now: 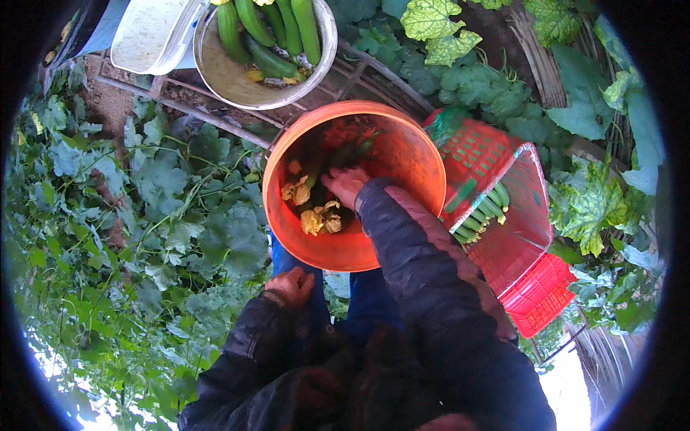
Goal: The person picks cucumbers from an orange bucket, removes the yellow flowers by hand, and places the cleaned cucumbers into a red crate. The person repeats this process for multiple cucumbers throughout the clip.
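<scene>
An orange plastic bucket (356, 264) stands in front of my legs. My right hand (346, 186) reaches down inside it, among the dark green gourds (365, 146) and withered yellow blossoms (322, 220) at the bottom. Shadow hides the fingertips, so whether they grip a gourd does not show. Just below the bucket's near rim, my left hand (291, 287) rests by my left thigh with its fingers curled. Its palm side is hidden.
Beyond the bucket, a whitish round pail (207, 81) holds several long green gourds (272, 56). Beside it is a white tub (151, 37). A metal cart frame (215, 121) runs underneath. At right, a red basket (512, 242) contains slim gourds (482, 213). Leafy vines (161, 183) flank both sides.
</scene>
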Tool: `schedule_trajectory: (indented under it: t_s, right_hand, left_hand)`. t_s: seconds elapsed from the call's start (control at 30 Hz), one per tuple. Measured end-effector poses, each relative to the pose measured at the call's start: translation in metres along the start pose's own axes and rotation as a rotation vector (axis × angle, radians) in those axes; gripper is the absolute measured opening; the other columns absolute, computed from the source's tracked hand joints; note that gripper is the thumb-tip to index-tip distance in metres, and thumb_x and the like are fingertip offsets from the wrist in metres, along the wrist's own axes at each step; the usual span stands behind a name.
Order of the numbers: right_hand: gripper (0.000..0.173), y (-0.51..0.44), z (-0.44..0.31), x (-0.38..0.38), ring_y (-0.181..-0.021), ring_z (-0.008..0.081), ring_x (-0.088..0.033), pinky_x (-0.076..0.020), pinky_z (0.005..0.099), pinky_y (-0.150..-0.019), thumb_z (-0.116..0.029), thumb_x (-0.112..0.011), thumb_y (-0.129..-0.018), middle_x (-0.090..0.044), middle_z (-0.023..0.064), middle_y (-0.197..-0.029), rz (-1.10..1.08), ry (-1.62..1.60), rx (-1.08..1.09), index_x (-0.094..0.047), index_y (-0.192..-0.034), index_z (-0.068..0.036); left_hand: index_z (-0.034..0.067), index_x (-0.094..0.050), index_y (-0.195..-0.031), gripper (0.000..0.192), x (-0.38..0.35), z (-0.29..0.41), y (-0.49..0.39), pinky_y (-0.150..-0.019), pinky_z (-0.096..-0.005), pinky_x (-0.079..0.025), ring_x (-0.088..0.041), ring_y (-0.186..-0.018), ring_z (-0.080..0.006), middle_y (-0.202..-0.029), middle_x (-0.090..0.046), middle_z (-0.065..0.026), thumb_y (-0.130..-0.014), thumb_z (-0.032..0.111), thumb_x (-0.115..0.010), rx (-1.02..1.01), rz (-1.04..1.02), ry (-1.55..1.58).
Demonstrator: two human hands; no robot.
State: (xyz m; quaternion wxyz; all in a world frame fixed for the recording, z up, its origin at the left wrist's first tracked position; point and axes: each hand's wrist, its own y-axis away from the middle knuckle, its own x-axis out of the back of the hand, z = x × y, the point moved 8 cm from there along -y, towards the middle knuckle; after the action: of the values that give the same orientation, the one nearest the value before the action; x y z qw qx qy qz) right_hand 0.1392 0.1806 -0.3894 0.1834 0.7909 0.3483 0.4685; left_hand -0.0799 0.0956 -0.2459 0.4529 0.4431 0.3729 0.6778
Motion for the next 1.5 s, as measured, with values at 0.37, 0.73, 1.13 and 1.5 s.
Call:
schedule_trajectory:
  t_s: [0.37,0.73,1.13,1.5]
  right_hand:
    - [0.031,-0.012,-0.014,-0.017,-0.088,0.0268,-0.068,-0.0516,0.0505,-0.076,-0.019,-0.06,-0.086,-0.068,0.0057,-0.097,0.151,0.344,0.154,-0.069,-0.115,-0.014]
    - [0.041,-0.002,-0.008,-0.001,-0.082,0.024,-0.069,-0.0515,0.0495,-0.077,-0.021,-0.059,-0.086,-0.069,0.0035,-0.095,0.252,0.33,0.183,-0.069,-0.125,-0.014]
    - [0.046,0.006,0.005,0.01,-0.085,0.0213,-0.07,-0.0528,0.0469,-0.084,-0.022,-0.052,-0.09,-0.07,0.0014,-0.1,0.245,0.332,0.219,-0.063,-0.135,-0.016]
    - [0.048,0.015,0.004,0.039,-0.09,0.0234,-0.071,-0.0541,0.0456,-0.081,-0.021,-0.048,-0.095,-0.07,0.003,-0.101,0.197,0.357,0.217,-0.059,-0.141,-0.022]
  left_hand:
    - [0.009,-0.065,-0.086,0.034,0.011,0.002,-0.003,-0.074,-0.0514,-0.056,-0.07,-0.082,-0.0404,-0.084,-0.072,-0.0171,-0.094,0.042,-0.067,0.015,-0.015,0.034]
    - [0.009,-0.066,-0.09,0.035,0.011,0.013,-0.001,-0.078,-0.0512,-0.056,-0.07,-0.086,-0.0404,-0.087,-0.072,-0.0176,-0.095,0.043,-0.065,0.021,-0.022,0.043]
    - [0.009,-0.066,-0.089,0.034,0.01,0.014,-0.002,-0.075,-0.0502,-0.056,-0.07,-0.083,-0.0405,-0.084,-0.072,-0.0175,-0.095,0.043,-0.066,0.048,-0.016,0.042]
    - [0.009,-0.065,-0.092,0.035,0.01,0.021,-0.003,-0.076,-0.0503,-0.056,-0.071,-0.086,-0.0407,-0.088,-0.073,-0.0179,-0.095,0.044,-0.064,0.013,-0.014,0.01]
